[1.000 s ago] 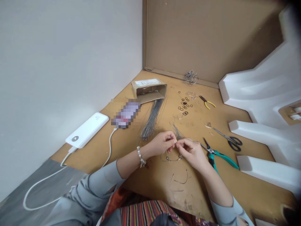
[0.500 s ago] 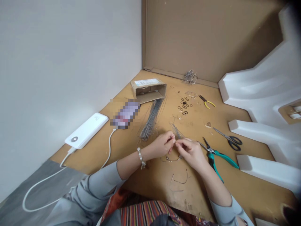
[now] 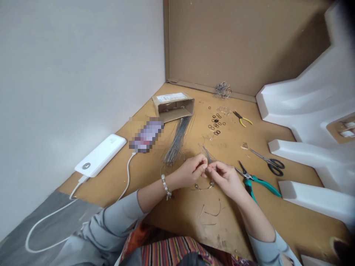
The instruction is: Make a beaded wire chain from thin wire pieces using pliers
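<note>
Over the front of the table, my left hand (image 3: 194, 170) and my right hand (image 3: 225, 178) meet fingertip to fingertip. Both are closed in a pinch; whatever is between the fingers is too small and hidden to make out. Just below them lies a curved thin wire piece (image 3: 203, 189) with small round parts on it. Behind the fingertips is a small bunch of thin wires (image 3: 206, 152). Nearer my body rest a few bent wire pieces (image 3: 212, 214). A thick bundle of straight grey wires (image 3: 177, 142) lies beyond my left hand.
To the right are green-handled pliers (image 3: 251, 179), scissors (image 3: 267, 160) and yellow-handled pliers (image 3: 242, 119). Several dark rings (image 3: 216, 122) and a wire tangle (image 3: 222, 89) lie farther back. A cardboard box (image 3: 176, 107), a blurred phone (image 3: 148, 135) and a white power bank (image 3: 101, 155) stand left; white foam (image 3: 302, 151) borders the right.
The view has shifted slightly. Both hands stay pinched together at nearly the same spot, with a small change in the fingers. Nothing on the table has visibly moved.
</note>
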